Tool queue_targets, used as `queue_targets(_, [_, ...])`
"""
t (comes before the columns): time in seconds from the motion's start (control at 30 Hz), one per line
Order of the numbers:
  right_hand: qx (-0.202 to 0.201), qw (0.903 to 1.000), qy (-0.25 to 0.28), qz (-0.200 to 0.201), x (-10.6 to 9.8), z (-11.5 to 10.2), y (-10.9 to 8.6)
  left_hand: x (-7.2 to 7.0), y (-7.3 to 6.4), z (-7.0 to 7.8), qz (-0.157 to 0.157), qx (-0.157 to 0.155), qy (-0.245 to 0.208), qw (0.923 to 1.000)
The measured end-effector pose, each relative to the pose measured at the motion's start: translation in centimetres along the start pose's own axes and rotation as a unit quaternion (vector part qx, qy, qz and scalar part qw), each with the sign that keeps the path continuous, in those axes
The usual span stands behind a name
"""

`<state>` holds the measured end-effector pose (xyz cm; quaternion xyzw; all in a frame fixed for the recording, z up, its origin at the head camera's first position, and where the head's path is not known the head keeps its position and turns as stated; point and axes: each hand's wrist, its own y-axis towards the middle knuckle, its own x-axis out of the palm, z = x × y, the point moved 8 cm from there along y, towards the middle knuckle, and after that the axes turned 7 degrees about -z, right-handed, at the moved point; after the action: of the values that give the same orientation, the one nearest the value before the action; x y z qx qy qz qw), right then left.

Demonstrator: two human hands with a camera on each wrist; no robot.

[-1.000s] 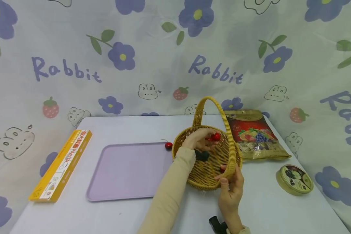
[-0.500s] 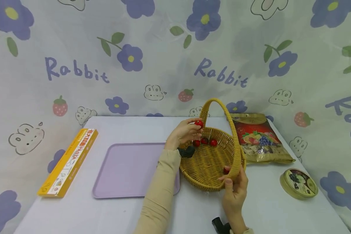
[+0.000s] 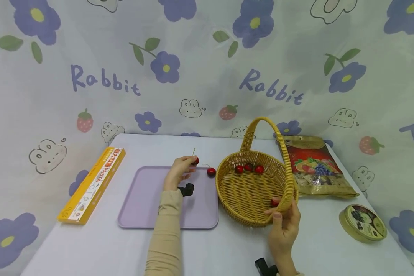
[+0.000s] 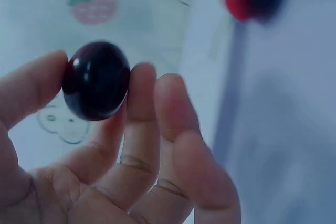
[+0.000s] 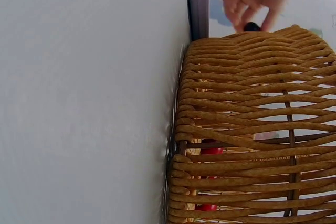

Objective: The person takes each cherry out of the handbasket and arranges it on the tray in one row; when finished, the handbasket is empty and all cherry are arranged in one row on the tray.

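My left hand [image 3: 179, 172] pinches a dark red cherry [image 3: 194, 161] between thumb and fingertips, above the far edge of a lilac tray [image 3: 145, 199]. Close up in the left wrist view, the held cherry [image 4: 96, 81] looks nearly black and glossy. Another cherry [image 3: 211, 172] lies at the tray's far right corner. With fingers at its near right rim, my right hand [image 3: 284, 226] holds a yellow wicker basket [image 3: 227, 199] where the tall handle [image 3: 289, 180] meets it. Several cherries [image 3: 259, 169] lie inside. The right wrist view shows the basket's woven side [image 5: 247, 119].
A long yellow pasta box [image 3: 93, 188] lies left of the tray. Behind the basket to the right is a gold and red fruit-print bag [image 3: 314, 168], with a round gold tin [image 3: 363, 224] nearer. A rabbit-print curtain [image 3: 193, 69] hangs behind the white table [image 3: 100, 253].
My left hand has lifted the cherry out of the basket and carried it left, past the handle, to over the tray. The right hand stays at the basket rim. The head view has shifted slightly.
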<state>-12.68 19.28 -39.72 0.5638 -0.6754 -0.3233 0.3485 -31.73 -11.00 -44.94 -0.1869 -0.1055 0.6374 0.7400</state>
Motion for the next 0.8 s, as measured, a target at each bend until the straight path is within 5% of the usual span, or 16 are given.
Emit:
queue_targets(0.37, [0.001,1.0,0.0,0.0,-0.2,0.2,-0.2,2.1,1.4,-1.7,0.016,0.006,0.178,0.984])
queue_targets(0.8, [0.005,0.9998,-0.016,-0.006,-0.1,0.2,-0.2,2.5,1.5,-1.4,0.052,0.002,0.239,0.9697])
